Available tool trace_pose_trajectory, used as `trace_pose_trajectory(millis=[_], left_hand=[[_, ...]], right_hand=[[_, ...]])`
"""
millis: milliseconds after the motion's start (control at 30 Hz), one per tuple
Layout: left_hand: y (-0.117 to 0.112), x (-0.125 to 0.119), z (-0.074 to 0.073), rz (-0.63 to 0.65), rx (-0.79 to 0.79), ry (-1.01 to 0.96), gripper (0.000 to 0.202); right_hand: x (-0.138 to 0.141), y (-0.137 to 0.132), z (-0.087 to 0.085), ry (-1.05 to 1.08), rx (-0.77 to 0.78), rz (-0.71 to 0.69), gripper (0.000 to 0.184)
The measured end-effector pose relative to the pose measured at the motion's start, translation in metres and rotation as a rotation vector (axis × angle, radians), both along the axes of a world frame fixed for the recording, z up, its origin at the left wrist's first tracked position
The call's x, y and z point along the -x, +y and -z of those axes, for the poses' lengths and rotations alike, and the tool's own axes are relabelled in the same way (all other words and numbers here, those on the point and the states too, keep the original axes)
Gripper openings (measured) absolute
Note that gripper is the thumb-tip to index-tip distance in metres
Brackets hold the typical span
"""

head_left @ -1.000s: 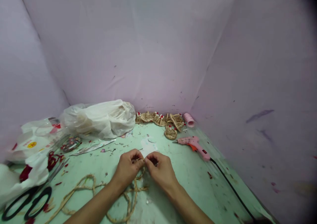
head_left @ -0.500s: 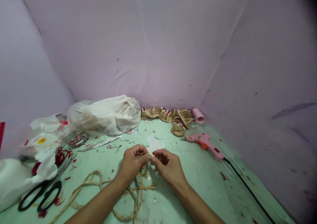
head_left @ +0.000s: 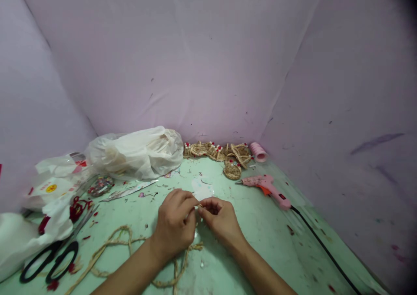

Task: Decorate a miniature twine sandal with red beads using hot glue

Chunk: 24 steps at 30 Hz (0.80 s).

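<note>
The straw rope [head_left: 178,270] lay in loose loops on the green table [head_left: 260,243], its end raised between both hands. The left hand [head_left: 174,227] and right hand [head_left: 220,219] were each closed, fingertips pinching that end together. A pink glue gun [head_left: 265,186] lay near on the right; black scissors [head_left: 48,262] lay well apart on the left.

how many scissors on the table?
1. The black-handled scissors lie at the near-left edge of the table, beside the white bag, left of the jute rope. More could be hidden under it or the clear bag.
</note>
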<state>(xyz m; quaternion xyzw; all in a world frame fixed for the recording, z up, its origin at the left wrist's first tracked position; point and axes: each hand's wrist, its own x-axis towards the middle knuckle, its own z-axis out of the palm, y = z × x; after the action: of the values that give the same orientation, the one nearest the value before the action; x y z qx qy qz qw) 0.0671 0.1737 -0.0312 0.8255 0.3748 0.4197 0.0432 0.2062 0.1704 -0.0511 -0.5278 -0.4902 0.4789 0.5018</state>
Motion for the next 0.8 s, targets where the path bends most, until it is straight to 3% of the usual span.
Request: trace_pose_trajectory(millis=[100, 233, 467, 633, 800], left_hand=[[-0.0003, -0.0005, -0.0015, 0.01, -0.105, 0.189, 0.024], [-0.0002, -0.0025, -0.0018, -0.043, -0.133, 0.29, 0.022], [-0.0021, -0.005, 0.002, -0.11, -0.119, 0.239, 0.02], [-0.0014, -0.0058, 0.0026, -0.072, 0.044, 0.117, 0.02], [0.0048, -0.005, 0.0022, -0.047, 0.427, -0.152, 0.011]], right_hand=[[-0.0009, -0.0006, 0.0008, 0.004, -0.022, -0.029, 0.012], [-0.0006, -0.0012, 0.0014, 0.009, -0.036, -0.05, 0.015], [0.0007, -0.0013, 0.0012, -0.018, -0.047, -0.028, 0.014], [0.0012, -0.0003, 0.0008, -0.035, -0.04, -0.01, 0.012], [0.001, 0.0005, -0.0001, -0.032, -0.022, -0.001, 0.013]])
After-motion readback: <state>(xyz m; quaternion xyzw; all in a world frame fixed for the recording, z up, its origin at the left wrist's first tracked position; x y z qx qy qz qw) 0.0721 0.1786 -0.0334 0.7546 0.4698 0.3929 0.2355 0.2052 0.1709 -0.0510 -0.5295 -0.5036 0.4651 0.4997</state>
